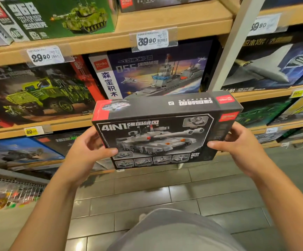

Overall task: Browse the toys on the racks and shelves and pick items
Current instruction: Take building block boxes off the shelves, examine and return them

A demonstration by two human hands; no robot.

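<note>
Near the toy shelves [85,122], both hands lift a grey tank building-block box [158,136]: left hand [87,151] fingers clamped on its left edge, right hand [237,142] fingers on its right.

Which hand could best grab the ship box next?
Probably the left hand. It grips the black cardboard tank box on the side nearer the blue warship box, while the right hand holds the far edge, by the white post.

Left hand [87,151], right hand [237,142] — both gripping, arms outstretched
</note>
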